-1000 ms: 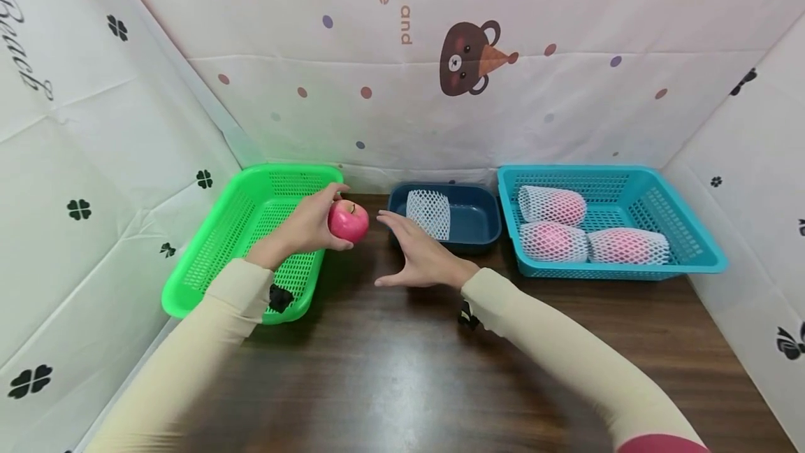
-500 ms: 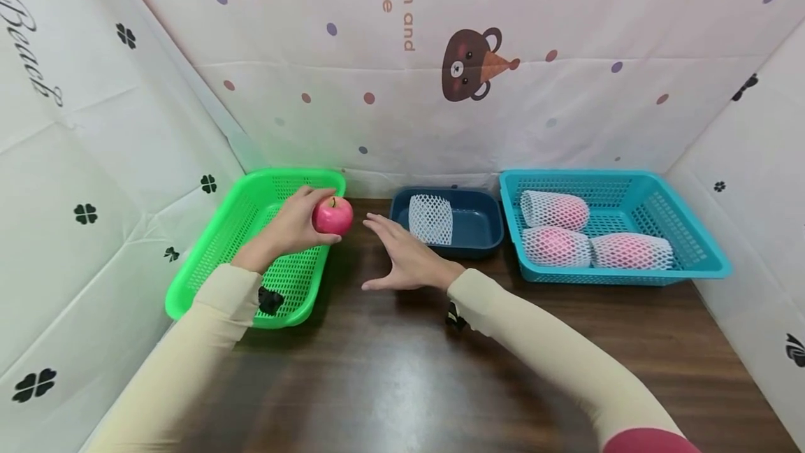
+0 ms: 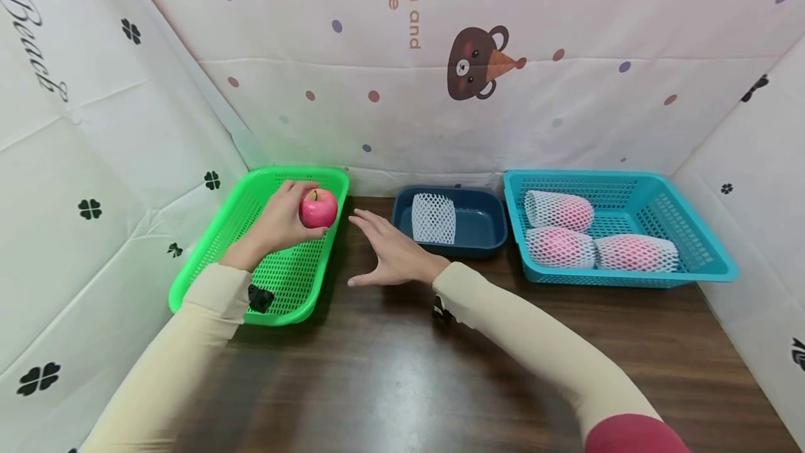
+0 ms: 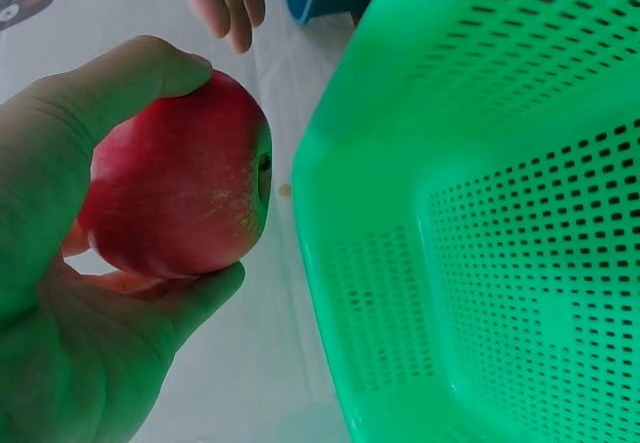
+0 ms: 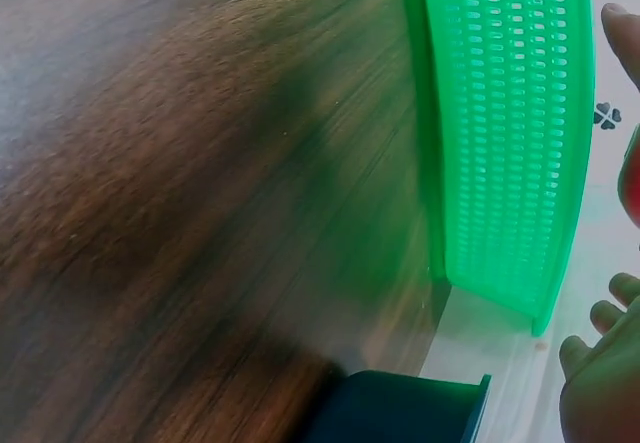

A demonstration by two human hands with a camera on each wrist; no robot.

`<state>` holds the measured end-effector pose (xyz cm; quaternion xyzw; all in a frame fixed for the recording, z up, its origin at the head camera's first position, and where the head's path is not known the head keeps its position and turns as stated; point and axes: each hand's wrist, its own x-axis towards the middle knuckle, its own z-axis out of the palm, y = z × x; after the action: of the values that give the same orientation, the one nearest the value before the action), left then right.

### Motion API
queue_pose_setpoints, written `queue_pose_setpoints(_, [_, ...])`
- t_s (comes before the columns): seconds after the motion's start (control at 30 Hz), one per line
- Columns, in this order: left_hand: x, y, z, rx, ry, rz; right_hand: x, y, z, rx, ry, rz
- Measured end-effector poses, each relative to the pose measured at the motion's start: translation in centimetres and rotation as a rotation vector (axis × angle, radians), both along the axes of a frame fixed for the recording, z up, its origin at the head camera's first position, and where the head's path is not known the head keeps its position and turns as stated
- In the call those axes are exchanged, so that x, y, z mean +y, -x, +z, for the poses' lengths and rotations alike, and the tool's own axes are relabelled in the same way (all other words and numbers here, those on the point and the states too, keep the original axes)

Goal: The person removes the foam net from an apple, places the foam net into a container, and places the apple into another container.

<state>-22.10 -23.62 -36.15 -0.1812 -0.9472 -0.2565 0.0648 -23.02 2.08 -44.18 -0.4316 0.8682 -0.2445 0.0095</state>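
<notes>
My left hand (image 3: 281,222) holds a red-pink apple (image 3: 318,208) between thumb and fingers, over the right side of the green basket (image 3: 182,278). In the left wrist view, thumb and fingers wrap the apple (image 4: 180,183) from one side, leaving its stem end bare. To the right of the basket, my right hand (image 3: 396,254) hovers above the table with fingers spread and thumb apart, touching nothing. Its fingertips (image 4: 238,28) show at the top of the left wrist view. A white foam net sleeve (image 3: 434,219) lies in the dark blue tray (image 3: 481,252) beyond my right hand.
A turquoise basket (image 3: 704,250) stands at the back right, with 3 pink fruits (image 3: 635,252) in white foam nets inside. The dark wooden table (image 3: 402,369) is bounded by a patterned cloth wall (image 3: 402,124) behind and at both sides.
My left hand has carried the apple leftward, from beside the green basket's rim to over the basket. The right hand has followed a little to the left, still spread.
</notes>
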Motion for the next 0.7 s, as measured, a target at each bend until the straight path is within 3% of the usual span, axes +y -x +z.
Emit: queue_pose_setpoints(0.7, [-3.2,-0.1,-0.6,-0.03,0.024,0.099,-3.3,0.3,-0.2,-0.01,-0.055,0.024])
